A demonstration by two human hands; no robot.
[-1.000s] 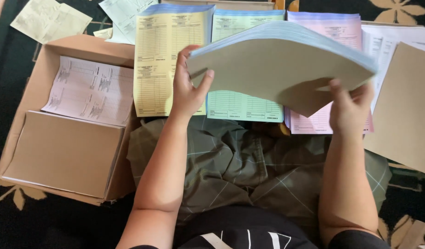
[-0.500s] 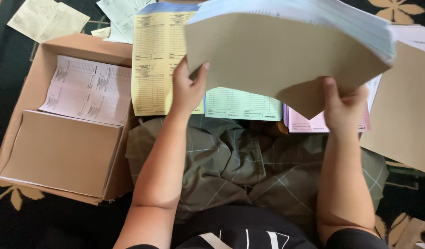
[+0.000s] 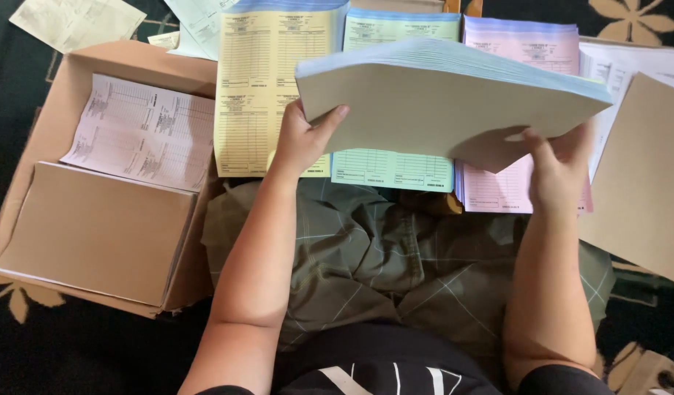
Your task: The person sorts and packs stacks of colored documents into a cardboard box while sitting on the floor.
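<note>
- The left hand (image 3: 302,140) grips the near left corner of a thick paper stack (image 3: 439,110), thumb laid across its tan underside, fingers clamped on the edge.
- The right hand (image 3: 556,170) holds the near right part of the same stack, fingers clamped where the tan backing bends down.
- The stack is lifted off the floor and tilted, its tan bottom sheet facing the camera and its pale blue sheet edges along the top.
- It hangs above three piles of printed forms: a yellow pile (image 3: 264,95) at the left, a green pile (image 3: 392,168) in the middle, a pink pile (image 3: 509,190) at the right.
- The green pile is mostly hidden behind the stack; the pink pile shows above and below it.
- A cardboard box (image 3: 73,73) lies at the left, just beside the yellow pile. It holds a white printed sheet (image 3: 143,132) and, nearer the person, a tan-backed pad (image 3: 95,230).
- A tan card (image 3: 644,183) lies at the far right, partly over white papers (image 3: 637,66).
- More loose sheets (image 3: 77,22) lie beyond the box.
- A green checked cloth (image 3: 395,256) covers the person's lap between the forearms.
- The floor shows a dark carpet (image 3: 637,14) with pale flowers.
</note>
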